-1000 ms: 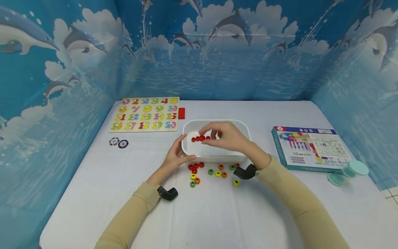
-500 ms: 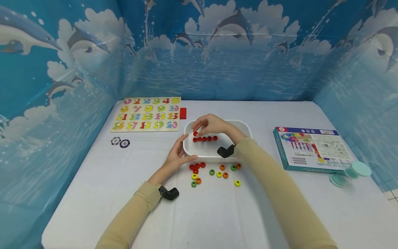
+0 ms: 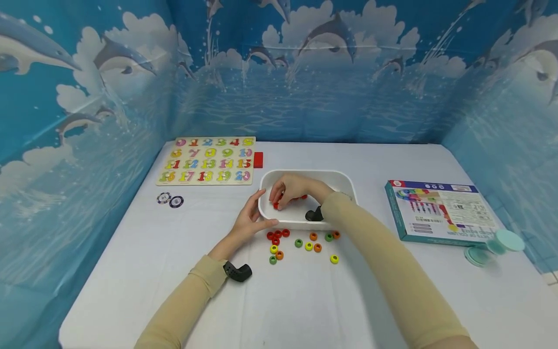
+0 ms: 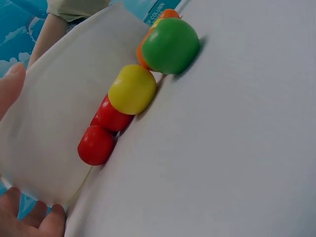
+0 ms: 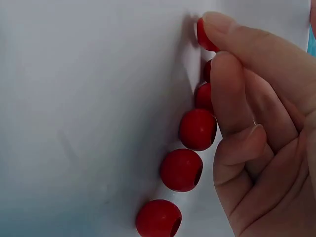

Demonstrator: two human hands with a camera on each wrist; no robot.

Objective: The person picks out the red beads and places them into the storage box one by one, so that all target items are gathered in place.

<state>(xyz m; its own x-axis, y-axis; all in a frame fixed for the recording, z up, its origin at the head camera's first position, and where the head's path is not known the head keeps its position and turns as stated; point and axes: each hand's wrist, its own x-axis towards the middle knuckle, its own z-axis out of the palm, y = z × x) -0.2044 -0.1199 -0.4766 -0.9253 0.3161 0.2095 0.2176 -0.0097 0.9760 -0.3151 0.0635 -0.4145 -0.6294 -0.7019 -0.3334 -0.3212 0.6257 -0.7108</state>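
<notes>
Inside a white plastic tub (image 3: 305,225), my right hand (image 3: 291,188) pinches a red bead (image 5: 205,35) between thumb and fingers. Beside that bead, several red beads (image 5: 181,170) stand in a line on the tub's floor; in the head view the hand hides most of them. My left hand (image 3: 247,222) holds the tub at its left end, with the thumb on the front side and the fingers (image 4: 52,222) around the end. Along the tub's front wall lie loose red, yellow, orange and green beads (image 4: 132,90) on the white table.
A wooden number board (image 3: 207,161) lies at the back left, with a red block (image 3: 258,160) beside it. Two round chips (image 3: 176,201) are in front of the board. To the right are a flat printed box (image 3: 440,212) and pale green round pieces (image 3: 507,241).
My right hand has moved left across the tub with a red bead, then down toward the front of the red row, now covering most of it. My left hand keeps its hold.
</notes>
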